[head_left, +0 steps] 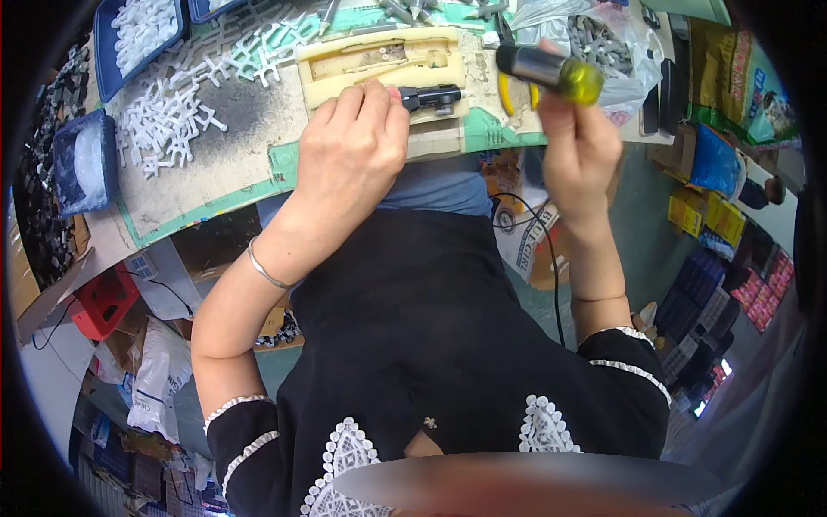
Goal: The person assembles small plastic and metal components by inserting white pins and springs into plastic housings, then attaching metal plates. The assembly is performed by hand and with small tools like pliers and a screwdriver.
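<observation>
Top: plain black top (396, 284), short in the arm
Sleeves: and here, black sleeves (624, 370), two white frilly bands apiece
Collar: white lace collar (347, 452), pointed, beaded-looking edge!
Neckline: tiny pale ornament (430, 423)
Wrist: slim silver bracelet (263, 272), left side
Hands: left hand (357, 133), right hand (581, 146), both bare

A small assembly workshop is suggested by the worn workbench (250, 116) across the top of the frame, where a cream holding block (320, 90) is set out at top centre. White plastic parts (172, 121) are heaped at upper left beside a blue tray (59, 185); grey pieces (603, 43) are bagged at upper right. Stacked packages (693, 280) are seen at lower right.
</observation>
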A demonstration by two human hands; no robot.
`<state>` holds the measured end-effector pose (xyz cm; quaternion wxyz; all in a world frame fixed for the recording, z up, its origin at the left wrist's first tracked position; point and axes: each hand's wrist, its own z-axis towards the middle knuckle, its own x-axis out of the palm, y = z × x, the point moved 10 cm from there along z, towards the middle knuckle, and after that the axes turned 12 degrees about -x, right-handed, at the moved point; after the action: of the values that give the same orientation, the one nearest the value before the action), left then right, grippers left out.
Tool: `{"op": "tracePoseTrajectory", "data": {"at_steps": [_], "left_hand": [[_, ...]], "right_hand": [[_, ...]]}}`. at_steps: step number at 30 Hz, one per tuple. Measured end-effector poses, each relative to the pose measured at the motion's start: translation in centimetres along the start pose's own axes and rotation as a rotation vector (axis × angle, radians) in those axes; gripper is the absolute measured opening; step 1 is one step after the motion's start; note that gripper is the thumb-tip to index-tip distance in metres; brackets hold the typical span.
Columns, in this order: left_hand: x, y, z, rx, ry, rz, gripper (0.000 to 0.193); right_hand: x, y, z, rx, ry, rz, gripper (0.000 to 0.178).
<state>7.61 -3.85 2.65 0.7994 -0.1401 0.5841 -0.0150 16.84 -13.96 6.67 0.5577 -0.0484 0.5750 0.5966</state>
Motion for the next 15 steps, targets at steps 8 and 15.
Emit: {"op": "tracePoseTrajectory", "data": {"at_steps": [8, 15], "left_hand": [[-0.9, -0.3, -0.4, 0.058, -0.179, -0.003, 0.009], [-0.6, 0.0, -0.5, 0.052, -0.18, -0.014, 0.01]], "right_hand": [[1.1, 2.3, -0.1, -0.178, 0.042, 0.043, 0.029], [1.2, 0.1, -0.6, -0.133, -0.045, 0.048, 0.028]]}}
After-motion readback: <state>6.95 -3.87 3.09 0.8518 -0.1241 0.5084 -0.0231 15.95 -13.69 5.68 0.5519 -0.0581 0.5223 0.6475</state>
